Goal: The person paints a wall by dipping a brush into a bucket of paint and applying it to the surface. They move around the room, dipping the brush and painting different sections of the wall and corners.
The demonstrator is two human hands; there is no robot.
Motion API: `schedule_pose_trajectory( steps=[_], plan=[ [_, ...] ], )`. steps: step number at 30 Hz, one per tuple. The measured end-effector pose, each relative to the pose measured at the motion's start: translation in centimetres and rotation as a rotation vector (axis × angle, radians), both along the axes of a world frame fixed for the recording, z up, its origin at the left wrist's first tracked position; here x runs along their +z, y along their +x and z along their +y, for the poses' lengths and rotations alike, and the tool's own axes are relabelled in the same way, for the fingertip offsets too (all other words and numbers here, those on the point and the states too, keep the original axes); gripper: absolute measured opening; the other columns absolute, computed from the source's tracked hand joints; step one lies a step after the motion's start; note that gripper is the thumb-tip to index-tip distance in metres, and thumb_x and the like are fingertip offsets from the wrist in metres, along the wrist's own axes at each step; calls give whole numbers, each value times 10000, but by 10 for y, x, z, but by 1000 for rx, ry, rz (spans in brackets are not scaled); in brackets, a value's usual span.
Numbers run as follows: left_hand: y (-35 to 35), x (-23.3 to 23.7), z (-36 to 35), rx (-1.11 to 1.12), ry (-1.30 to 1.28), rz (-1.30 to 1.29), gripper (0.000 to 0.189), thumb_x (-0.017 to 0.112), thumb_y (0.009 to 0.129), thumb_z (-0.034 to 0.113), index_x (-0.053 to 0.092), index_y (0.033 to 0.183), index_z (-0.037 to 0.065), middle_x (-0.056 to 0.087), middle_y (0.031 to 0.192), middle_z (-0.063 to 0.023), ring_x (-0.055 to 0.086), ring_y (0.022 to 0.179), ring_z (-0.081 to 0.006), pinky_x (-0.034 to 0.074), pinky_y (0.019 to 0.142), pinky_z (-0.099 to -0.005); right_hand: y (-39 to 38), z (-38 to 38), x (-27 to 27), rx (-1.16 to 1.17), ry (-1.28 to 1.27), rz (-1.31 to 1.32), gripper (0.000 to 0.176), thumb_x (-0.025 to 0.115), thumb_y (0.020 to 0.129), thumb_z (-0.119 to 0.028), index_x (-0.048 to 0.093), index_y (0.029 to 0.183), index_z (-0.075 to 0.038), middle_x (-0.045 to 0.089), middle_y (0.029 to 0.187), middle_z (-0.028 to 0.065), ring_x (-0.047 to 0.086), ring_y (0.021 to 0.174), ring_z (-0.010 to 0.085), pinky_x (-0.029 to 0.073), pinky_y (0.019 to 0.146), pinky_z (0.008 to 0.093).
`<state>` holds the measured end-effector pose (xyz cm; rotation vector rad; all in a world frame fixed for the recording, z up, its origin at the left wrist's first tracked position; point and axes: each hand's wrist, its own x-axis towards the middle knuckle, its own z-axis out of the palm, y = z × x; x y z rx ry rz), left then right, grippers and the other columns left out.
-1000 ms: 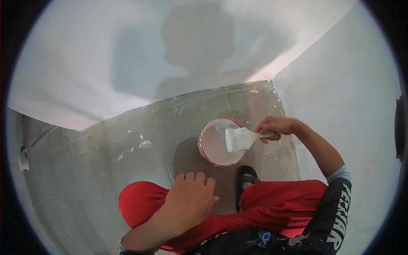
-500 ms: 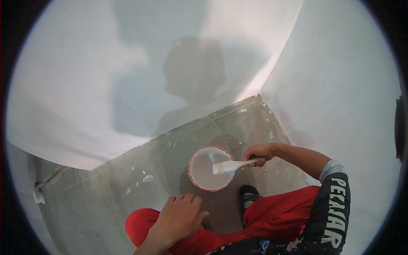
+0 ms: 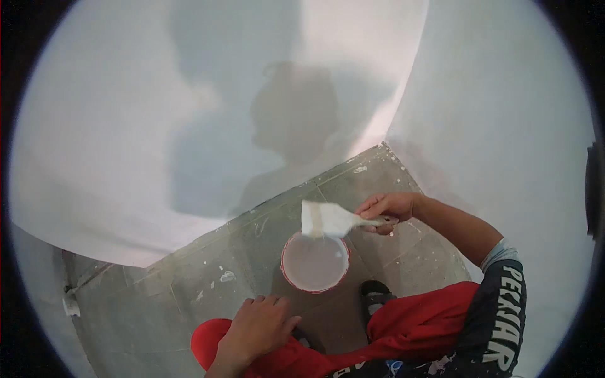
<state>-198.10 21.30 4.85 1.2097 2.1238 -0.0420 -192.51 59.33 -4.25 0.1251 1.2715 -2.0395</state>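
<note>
My right hand (image 3: 387,211) is closed round the handle of a wide, paint-coated paintbrush (image 3: 331,220). Its broad, white-smeared head points left, just above the far rim of a paint bucket (image 3: 315,291). The bucket has a red-edged rim and stands on the floor, with pale, milky paint (image 3: 314,261) inside. On my left knee lies my left hand (image 3: 261,324), holding nothing, its fingers loosely stretched out over the red trousers (image 3: 422,312).
A white wall (image 3: 113,138) carrying my shadow meets another white wall (image 3: 498,138) at a corner ahead. Paint spots mark the grey tiled floor (image 3: 138,321). My sandalled foot (image 3: 376,296) is close to the bucket's right side. A small white object (image 3: 70,305) sits at the far left.
The paintbrush has risen from over the bucket's middle to beyond its far rim, turning its broad face into view. My left hand stays on the knee.
</note>
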Motion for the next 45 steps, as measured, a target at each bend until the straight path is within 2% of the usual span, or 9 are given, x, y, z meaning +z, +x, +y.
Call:
schedule_pose_trajectory(
  steps=[2,7,10,20,27,29,35,41,45],
  plan=[
    [-2,0,0,8,-16,-2,393,550,951,381,597,1102,21,617,1132,-179,581,1096,-368,433,980,-464,-4,15,6,-53,20,27,345,581,965,-249,597,1226,-25,583,839,33,518,565,95,400,465,230],
    [3,0,-13,42,111,45,385,584,922,371,611,1057,11,647,1056,-193,622,1004,-374,470,880,-472,-16,56,12,-461,218,112,213,568,972,-283,615,1054,-93,546,798,-1,422,537,70,310,440,226],
    [6,8,-18,145,-77,-1,422,566,942,384,605,1183,40,615,1214,-164,578,1140,-338,412,1022,-439,-28,76,-19,-664,543,39,213,569,951,-273,596,1025,-75,528,746,3,390,518,69,273,424,234],
    [31,15,-52,511,-198,75,350,550,948,312,583,1162,36,609,1175,-209,568,1093,-402,451,934,-457,-63,117,-89,-928,619,-7,240,582,914,-273,579,942,-34,540,729,49,447,494,100,311,386,261],
    [24,19,-13,558,-382,-29,434,546,961,390,603,1216,43,600,1266,-164,571,1174,-327,427,1029,-415,-78,125,16,-1018,791,168,313,607,909,-278,571,713,-36,505,648,22,386,468,76,270,371,251],
    [24,19,-8,550,-373,-17,429,547,960,386,604,1217,47,600,1265,-164,571,1174,-332,426,1030,-418,-70,129,57,-986,856,228,270,590,932,-295,613,889,-29,516,699,-13,360,476,42,223,370,209],
    [23,26,6,618,-409,33,417,554,955,376,606,1213,52,603,1255,-169,567,1169,-352,426,1021,-426,-69,112,100,-1243,756,567,309,613,913,-318,630,836,-19,521,654,-4,407,506,50,280,382,218],
    [27,21,-10,599,-358,67,423,560,950,377,597,1221,54,610,1229,-171,577,1153,-351,432,1008,-430,-86,118,-104,-1144,1276,428,381,593,912,-306,626,806,58,583,641,86,557,561,200,467,585,394],
    [31,22,-17,660,-421,55,440,562,947,390,594,1230,55,611,1225,-171,581,1144,-353,435,1009,-431,-69,108,-143,-1027,964,-104,310,586,913,-264,608,778,14,554,627,65,515,526,158,384,461,336]
  ],
)
